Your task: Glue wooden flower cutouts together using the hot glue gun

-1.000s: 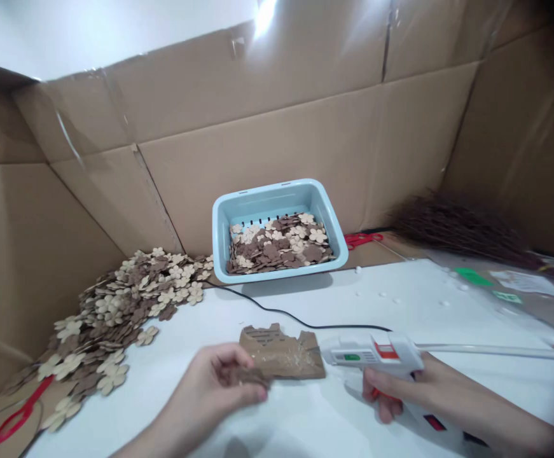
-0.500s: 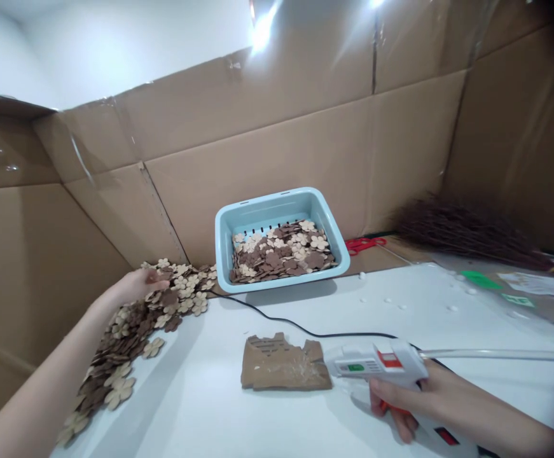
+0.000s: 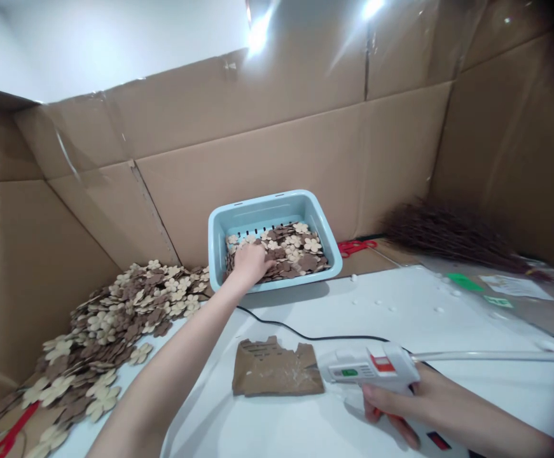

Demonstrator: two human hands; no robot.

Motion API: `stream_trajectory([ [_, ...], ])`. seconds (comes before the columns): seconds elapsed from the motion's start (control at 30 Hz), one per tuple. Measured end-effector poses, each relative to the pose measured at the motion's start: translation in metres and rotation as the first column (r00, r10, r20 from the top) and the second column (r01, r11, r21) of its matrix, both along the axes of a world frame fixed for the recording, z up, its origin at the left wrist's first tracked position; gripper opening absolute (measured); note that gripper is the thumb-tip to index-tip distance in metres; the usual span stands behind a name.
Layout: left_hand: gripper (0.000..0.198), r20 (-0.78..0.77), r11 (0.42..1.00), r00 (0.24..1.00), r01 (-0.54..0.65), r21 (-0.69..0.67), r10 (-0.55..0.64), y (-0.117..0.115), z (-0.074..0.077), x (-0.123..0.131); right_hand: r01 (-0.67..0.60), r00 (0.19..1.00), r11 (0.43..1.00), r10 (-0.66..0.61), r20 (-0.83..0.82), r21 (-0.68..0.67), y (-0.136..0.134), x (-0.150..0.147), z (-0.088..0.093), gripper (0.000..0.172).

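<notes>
My left hand [image 3: 252, 262] is over the light blue basket [image 3: 277, 196], its fingers curled down into the brown and cream flower cut-outs [image 3: 293, 251]. Whether a piece is between the fingertips is hidden. My right hand [image 3: 395, 404] is wrapped around a white hot glue gun [image 3: 369, 366] with a red trigger, a clear glue stick [image 3: 491, 357] running out of its back. The gun's nozzle points left at a torn piece of brown cardboard [image 3: 277, 369], which lies flat on the white board [image 3: 200, 407] and bears glue strands.
A heap of flower cut-outs [image 3: 128, 312] spreads along the left side. A black cord [image 3: 300, 335] crosses the board. Red scissors [image 3: 357, 247] lie right of the basket, and another red-handled tool [image 3: 14, 432] at lower left. Dark twigs [image 3: 448, 232] rest back right. Cardboard walls [image 3: 257, 146] enclose the table.
My left hand has moved right, from the loose heap of flowers into the basket. My right hand keeps the glue gun beside the cardboard piece. The view has shifted slightly.
</notes>
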State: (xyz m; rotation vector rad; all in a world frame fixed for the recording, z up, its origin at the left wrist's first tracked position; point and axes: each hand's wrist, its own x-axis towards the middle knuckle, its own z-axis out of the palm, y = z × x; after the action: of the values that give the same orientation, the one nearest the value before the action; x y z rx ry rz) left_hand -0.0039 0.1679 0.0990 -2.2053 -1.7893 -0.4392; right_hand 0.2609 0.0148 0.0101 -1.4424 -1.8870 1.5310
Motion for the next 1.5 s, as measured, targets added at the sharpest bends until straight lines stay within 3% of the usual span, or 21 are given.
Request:
stream_trajectory([
  [0.13,0.023,0.117,0.996,0.993,0.034,-0.080,-0.024,0.016,-0.006,0.003,-0.015,1.000,1.000,0.015,-0.022,-0.004,-0.001,-0.001,0.004,0.057],
  [0.27,0.028,0.267,0.991,0.961,0.096,-0.088,-0.070,0.008,-0.003,-0.007,-0.015,0.999,1.000,0.015,-0.047,-0.011,-0.003,-0.003,0.012,0.053],
  [0.43,0.016,0.431,0.977,0.896,0.178,-0.120,-0.110,-0.031,0.018,-0.023,-0.007,0.994,1.000,0.007,-0.105,0.005,-0.004,-0.004,0.013,0.052],
  [0.5,0.016,0.473,0.963,0.873,0.215,-0.161,-0.116,-0.056,0.023,-0.026,-0.004,0.994,1.000,0.004,-0.107,0.004,-0.003,-0.004,0.011,0.051],
  [0.57,0.018,0.554,0.913,0.826,0.299,-0.277,-0.103,-0.088,0.020,-0.025,0.000,0.996,1.000,-0.001,-0.094,-0.003,-0.003,-0.003,0.011,0.048],
  [0.63,0.021,0.712,0.781,0.701,0.428,-0.454,0.030,-0.123,0.007,-0.019,0.006,0.996,1.000,-0.007,-0.089,-0.007,-0.003,-0.003,0.011,0.046],
  [0.77,0.014,0.803,0.673,0.510,0.479,-0.563,0.309,-0.182,-0.041,-0.003,0.026,0.994,1.000,-0.026,-0.102,-0.009,-0.004,-0.004,0.013,0.044],
  [0.87,0.009,0.784,0.623,0.500,0.493,-0.607,0.368,-0.203,-0.071,0.002,0.032,0.996,0.999,-0.033,-0.086,-0.006,-0.003,-0.004,0.014,0.045],
  [0.93,0.009,0.740,0.657,0.614,0.444,-0.610,0.273,-0.205,-0.075,0.000,0.026,0.997,1.000,-0.026,-0.070,0.004,-0.002,-0.004,0.013,0.047],
  [1.03,0.010,0.557,0.808,0.829,0.357,-0.468,-0.043,-0.192,-0.059,-0.006,0.022,0.997,1.000,-0.021,-0.071,0.017,0.000,-0.004,0.009,0.050],
  [1.13,0.017,0.352,0.923,0.900,0.335,-0.187,-0.256,-0.158,-0.032,-0.009,0.016,0.996,1.000,-0.015,-0.085,0.017,0.000,-0.002,0.006,0.053],
  [1.23,0.023,0.144,0.981,0.971,0.192,0.001,-0.190,-0.103,-0.012,-0.008,0.014,0.999,1.000,-0.013,-0.049,0.012,0.000,-0.001,0.003,0.055],
  [1.4,0.015,0.123,1.000,0.992,0.017,-0.026,-0.014,-0.008,-0.006,-0.009,0.030,0.999,0.999,-0.030,-0.027,0.012,0.000,0.000,-0.002,0.056],
  [1.5,0.010,0.134,0.997,0.990,-0.020,-0.080,0.031,0.023,-0.011,-0.011,0.025,0.999,1.000,-0.024,-0.029,0.016,0.000,0.000,-0.001,0.054],
])
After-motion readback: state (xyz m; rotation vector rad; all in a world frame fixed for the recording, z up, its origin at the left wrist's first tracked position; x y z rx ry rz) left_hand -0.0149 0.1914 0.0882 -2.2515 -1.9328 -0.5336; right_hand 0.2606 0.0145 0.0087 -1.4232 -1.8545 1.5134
